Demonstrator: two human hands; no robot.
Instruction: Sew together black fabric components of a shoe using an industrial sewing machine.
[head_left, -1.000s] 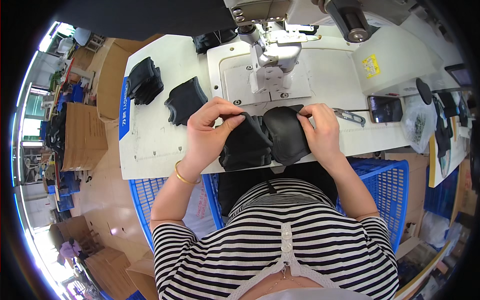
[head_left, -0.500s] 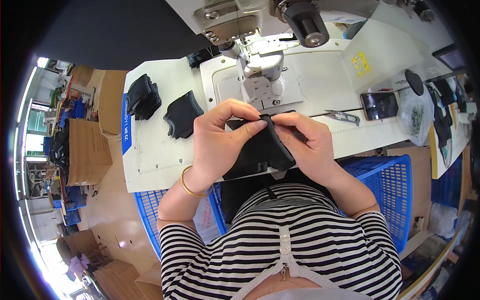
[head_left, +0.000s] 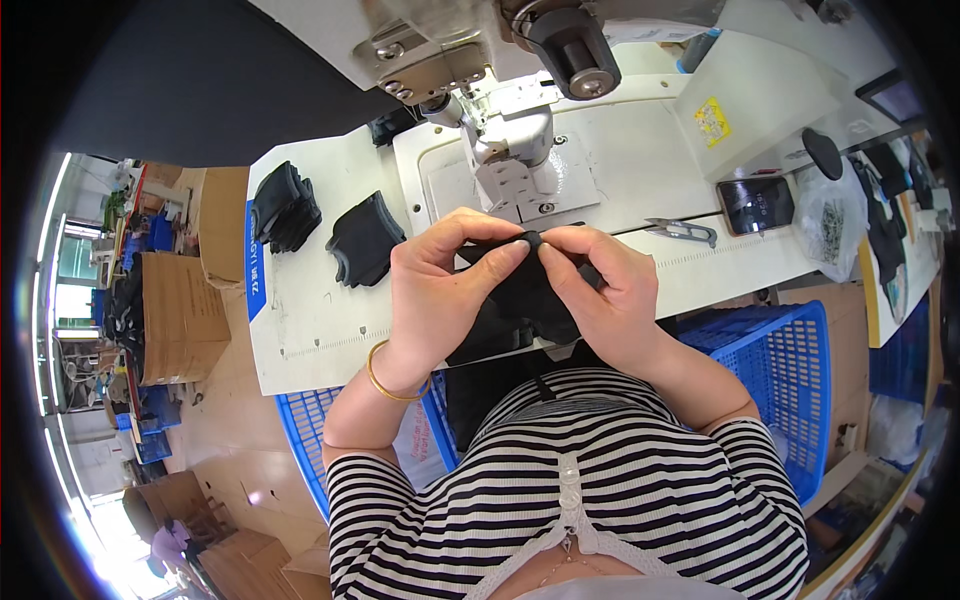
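Left hand (head_left: 437,300) and right hand (head_left: 615,300) both pinch top edge of black cloth (head_left: 540,300), mid-frame. White-lettered blue label (head_left: 256,268) on table (head_left: 300,310), left of frame; yellow sticker (head_left: 712,122) on white casing (head_left: 755,105), upper right; red print (head_left: 421,440) on bag (head_left: 408,458), lower centre-left.

Tan floor (head_left: 225,445) with brown cardboard boxes (head_left: 185,318) at left, bright window (head_left: 75,258) beyond, white glare (head_left: 112,535) lower left.

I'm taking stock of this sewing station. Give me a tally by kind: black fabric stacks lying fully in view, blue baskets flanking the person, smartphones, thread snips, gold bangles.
Black fabric stacks: 2
Blue baskets: 2
Smartphone: 1
Thread snips: 1
Gold bangle: 1
Total: 7
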